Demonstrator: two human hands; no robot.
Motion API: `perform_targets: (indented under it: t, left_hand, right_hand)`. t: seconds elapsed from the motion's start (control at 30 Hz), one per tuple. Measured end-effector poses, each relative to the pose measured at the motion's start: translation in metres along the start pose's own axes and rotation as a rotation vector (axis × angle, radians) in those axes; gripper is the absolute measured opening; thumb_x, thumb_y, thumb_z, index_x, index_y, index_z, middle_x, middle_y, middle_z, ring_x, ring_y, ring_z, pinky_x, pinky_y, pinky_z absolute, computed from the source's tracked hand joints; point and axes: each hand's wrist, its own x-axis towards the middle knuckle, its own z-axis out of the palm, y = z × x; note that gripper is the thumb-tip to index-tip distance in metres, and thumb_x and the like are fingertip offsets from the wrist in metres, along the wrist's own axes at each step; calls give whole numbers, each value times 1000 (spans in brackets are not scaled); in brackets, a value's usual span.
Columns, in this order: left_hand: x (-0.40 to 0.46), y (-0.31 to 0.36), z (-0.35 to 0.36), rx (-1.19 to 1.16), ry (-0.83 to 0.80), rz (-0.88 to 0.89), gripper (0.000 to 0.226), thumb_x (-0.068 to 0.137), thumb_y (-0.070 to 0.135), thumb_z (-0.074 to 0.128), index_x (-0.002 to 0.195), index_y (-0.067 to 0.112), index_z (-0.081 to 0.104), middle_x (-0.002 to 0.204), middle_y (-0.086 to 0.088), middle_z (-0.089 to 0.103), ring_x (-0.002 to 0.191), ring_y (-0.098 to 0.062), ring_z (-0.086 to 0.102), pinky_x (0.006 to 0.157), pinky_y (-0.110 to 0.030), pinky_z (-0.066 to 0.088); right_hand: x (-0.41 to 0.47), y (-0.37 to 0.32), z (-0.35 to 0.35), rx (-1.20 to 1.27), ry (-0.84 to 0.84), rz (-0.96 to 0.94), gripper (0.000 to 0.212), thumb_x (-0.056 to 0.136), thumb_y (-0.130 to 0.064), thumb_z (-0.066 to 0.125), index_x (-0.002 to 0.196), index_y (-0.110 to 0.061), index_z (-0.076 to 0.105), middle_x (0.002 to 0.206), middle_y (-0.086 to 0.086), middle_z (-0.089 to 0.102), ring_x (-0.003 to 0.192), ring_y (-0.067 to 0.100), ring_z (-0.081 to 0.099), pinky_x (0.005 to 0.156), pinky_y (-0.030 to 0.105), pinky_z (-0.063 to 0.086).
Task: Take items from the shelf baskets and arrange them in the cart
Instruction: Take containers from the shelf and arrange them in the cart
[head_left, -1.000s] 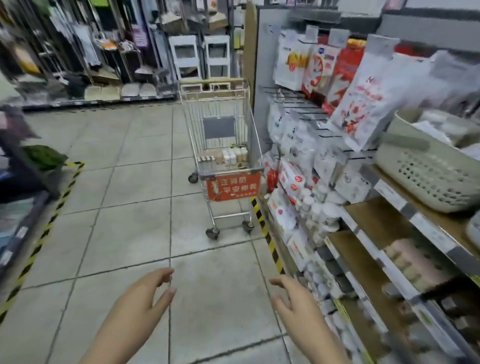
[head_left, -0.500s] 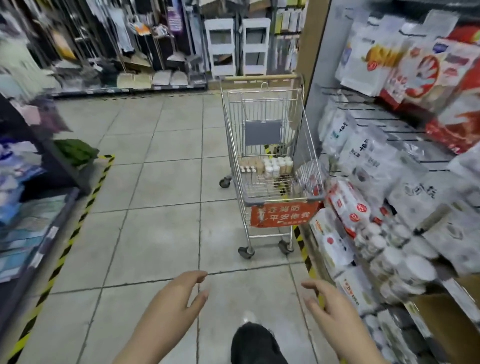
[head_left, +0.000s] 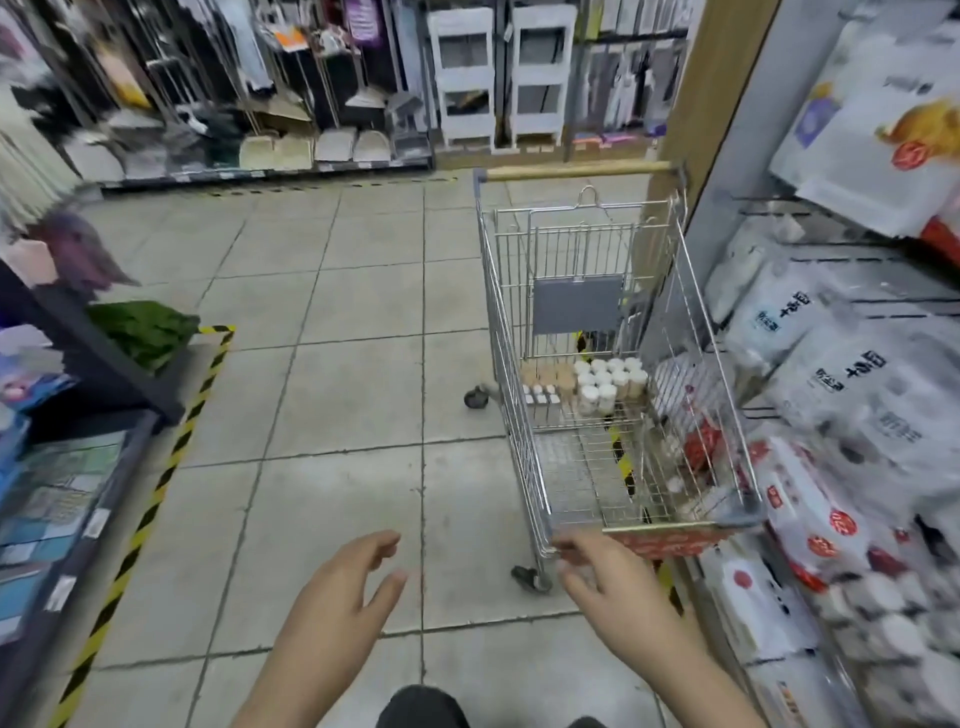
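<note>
A metal shopping cart (head_left: 519, 415) stands in the aisle against the right-hand shelving, its wooden handle at the far end and a red sign on its near end. Inside it, at the far end, stand several white-capped jars (head_left: 608, 384) and small bottles (head_left: 540, 402) in rows. My right hand (head_left: 613, 587) reaches to the cart's near left corner, fingertips at the rim, fingers relaxed and holding nothing. My left hand (head_left: 343, 597) hovers over the floor left of the cart, fingers loosely spread and empty.
The right-hand shelf (head_left: 841, 467) is packed with white and red packets and round white tubs. A low shelf (head_left: 67, 467) with goods runs along the left, edged by yellow-black floor tape (head_left: 156, 493). Tiled floor (head_left: 337, 364) lies between. Dustpans and racks line the back wall.
I have walked closer to the cart. Both hands rose forward; my right hand now reaches the cart's near corner. The shelf basket has left the view.
</note>
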Motion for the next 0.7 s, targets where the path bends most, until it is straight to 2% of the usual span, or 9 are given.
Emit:
perform_targets:
  t: [0.07,0.17,0.23,0.37,0.43,0.5,0.6,0.7]
  left_hand:
    - [38,-21,-14,5,-34,-32,35,94,33,54,128,29,50,121,15,58,109,0,52,92,-20,40]
    - [107,-47,-38,32,-74,-57,35,94,33,55,128,27,51,120,13,59,106,-3,53,91,-23,42]
    - [161,-56,-55,52,-91,-27,34,93,32,56,126,25,53,119,12,60,106,-5,54,90,-25,42]
    - [265,-64,-91,75,-130,65,29,92,29,58,121,28,55,111,13,62,107,-7,57,91,-31,45]
    - [315,-58,-103,73,-183,121,23,92,28,58,114,34,55,108,15,63,105,-7,59,91,-33,46]
    - [364,-47,-106,91,-240,167,21,92,26,59,110,34,55,106,13,64,104,-7,60,90,-32,47]
    - [421,-20,-99,123,-332,257,22,92,24,59,113,28,57,106,11,64,103,-8,60,84,-28,45]
    - [469,18,-81,146,-388,374,27,93,27,57,120,26,57,111,12,63,105,-5,58,85,-24,44]
  right_hand:
    - [38,-13,5,12,-13,11,30,95,-27,51,124,-30,57,114,-20,56,102,-3,53,76,5,34]
    - [93,-21,12,51,0,67,30,96,-23,51,126,-27,56,121,-16,57,110,0,53,83,6,34]
    - [128,-24,13,95,61,161,30,96,-20,53,125,-24,58,121,-12,60,106,3,56,79,2,35]
    - [189,-39,17,141,132,315,29,94,-19,56,123,-24,60,123,-9,62,112,8,55,91,21,42]
    - [215,-46,14,161,162,350,30,95,-21,54,125,-24,57,124,-9,61,113,9,55,95,26,43]
    - [233,-41,8,154,189,419,31,97,-24,52,127,-24,55,124,-9,60,111,9,56,92,26,44]
    - [237,-22,-3,189,277,554,28,96,-18,54,123,-20,58,123,-9,60,108,5,54,83,17,37]
    - [238,0,-14,210,337,703,27,96,-20,55,123,-20,59,120,-5,63,105,7,56,81,18,39]
